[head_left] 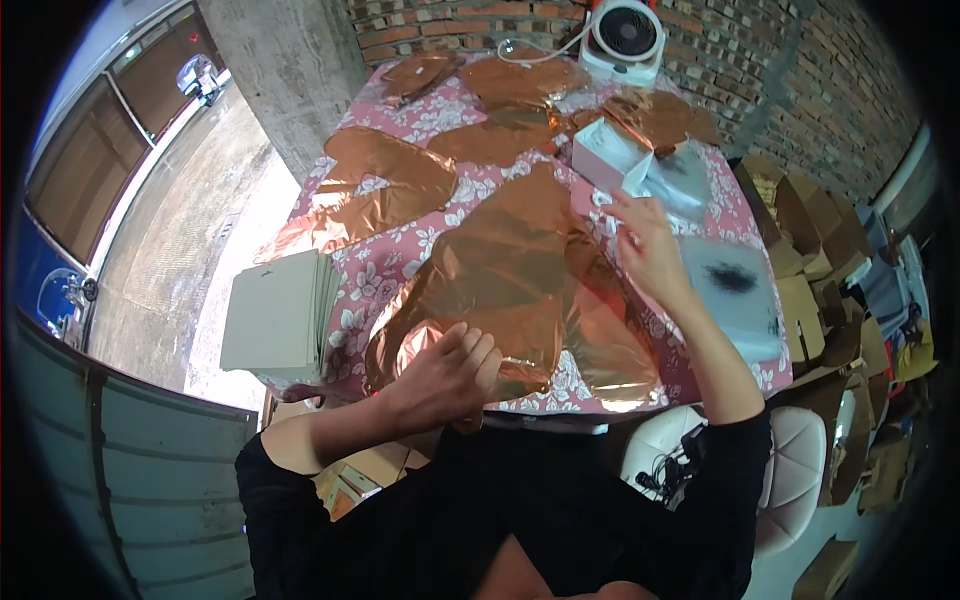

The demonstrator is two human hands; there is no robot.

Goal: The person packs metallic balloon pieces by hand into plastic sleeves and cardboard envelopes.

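Inspecting the copper foil work at a flowered table

The table (375, 275) before you wears a pink cloth with white flowers and stands by a rough brick wall (800, 90) and a bare concrete pillar (275, 75). Daylit ground shows on your left; cardboard boxes (800, 320) crowd the right, with a padded white chair (795, 480) nearer you.

The large foil piece (500, 270) lies at the near middle of the table: thin, glossy, copper-coloured, creased, narrowing toward its far end. More foil pieces (400, 180) of similar finish lie beyond it, rounded and uneven in outline. A squared stack of grey-green boards (270, 310) sits at the left edge. An open white box (607, 160), smooth-sided, and clear plastic packs (735, 300) occupy the right; a white fan-like appliance (625, 45) stands at the far edge.

Your hands are apart. Your left hand (450, 372) is curled closed over the foil's near edge; whether it grips anything cannot be told. Your right hand (645, 245), fingers parted, is raised near the white box.
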